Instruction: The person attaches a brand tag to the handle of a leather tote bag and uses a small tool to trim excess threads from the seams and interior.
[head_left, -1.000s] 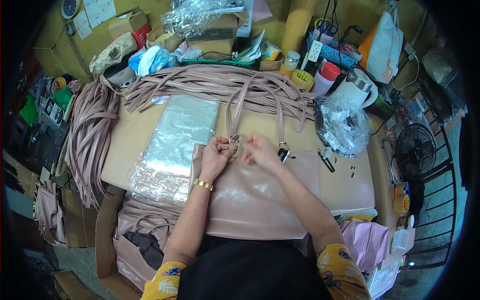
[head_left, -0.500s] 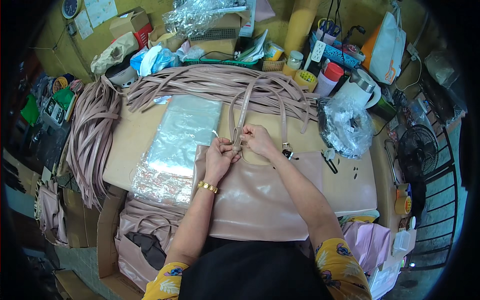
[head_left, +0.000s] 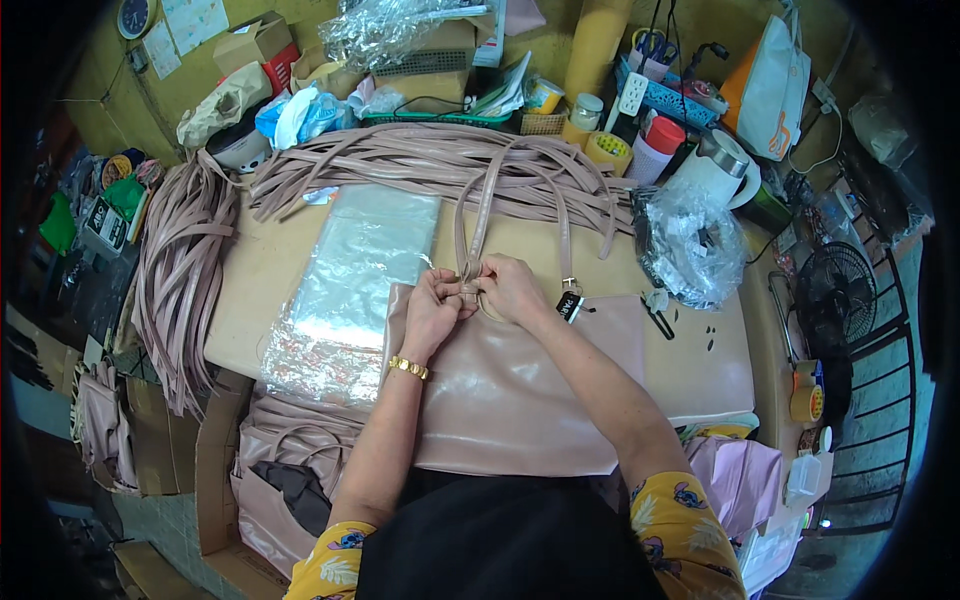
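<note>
Bag-making workshop, by the look: pink straps (head_left: 380, 160) heaped along the back of the counter (head_left: 265, 280), glossy pink bag (head_left: 520, 400) up front, clear plastic sleeves (head_left: 380, 240) alongside, cardboard box (head_left: 213, 480) of similar pink pieces, tape roll (head_left: 607, 152), scissors (head_left: 655, 46) behind.

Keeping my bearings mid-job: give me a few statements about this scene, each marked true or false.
1. The left hand and right hand are both at the left end of the handle. True.
2. The gold bracelet is on the right wrist. False: the gold bracelet is on the left wrist.
3. The black tag is near the handle's right end. True.
4. The clear plastic lies right of the bag. False: the clear plastic lies left of the bag.
</note>
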